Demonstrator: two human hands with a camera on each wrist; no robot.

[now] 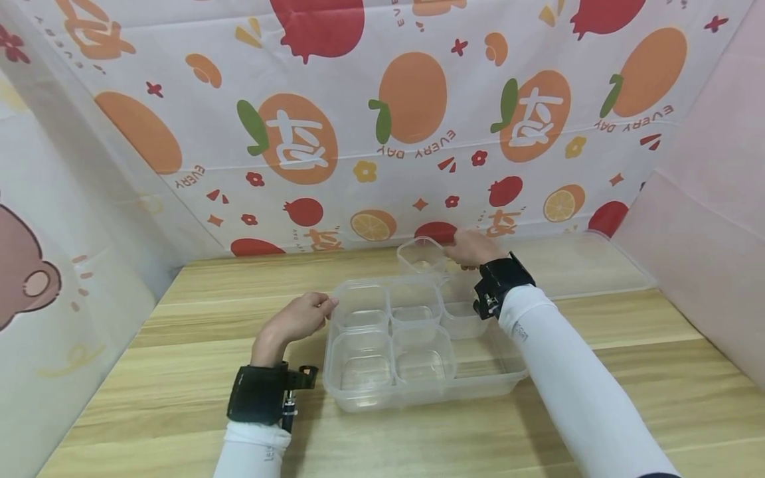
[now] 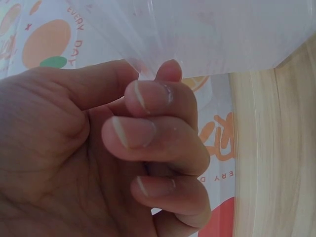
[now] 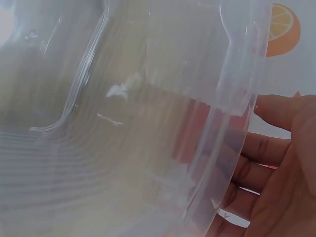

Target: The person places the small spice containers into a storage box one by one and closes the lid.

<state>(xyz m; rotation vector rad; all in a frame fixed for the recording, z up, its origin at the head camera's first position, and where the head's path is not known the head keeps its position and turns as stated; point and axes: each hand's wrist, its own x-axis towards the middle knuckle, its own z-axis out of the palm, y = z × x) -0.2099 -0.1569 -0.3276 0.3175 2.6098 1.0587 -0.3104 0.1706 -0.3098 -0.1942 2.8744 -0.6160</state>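
Note:
A large clear plastic box (image 1: 418, 392) sits on the table, with several small clear containers (image 1: 364, 362) standing inside in two rows. Its front right part holds no container. My left hand (image 1: 301, 318) pinches the box rim at the left between thumb and index finger; the other fingers curl loosely in the left wrist view. Behind the box's back edge, my right hand (image 1: 475, 249) holds another small clear container (image 1: 421, 255) by its right side. In the right wrist view, thumb and fingers lie at the edge of clear plastic, partly seen through it.
A flat, clear lid-like sheet (image 1: 586, 265) lies at the back right of the wooden table (image 1: 197, 372). A fruit-print cloth (image 1: 352, 166) hangs right behind the table, with further cloth along the left and right sides.

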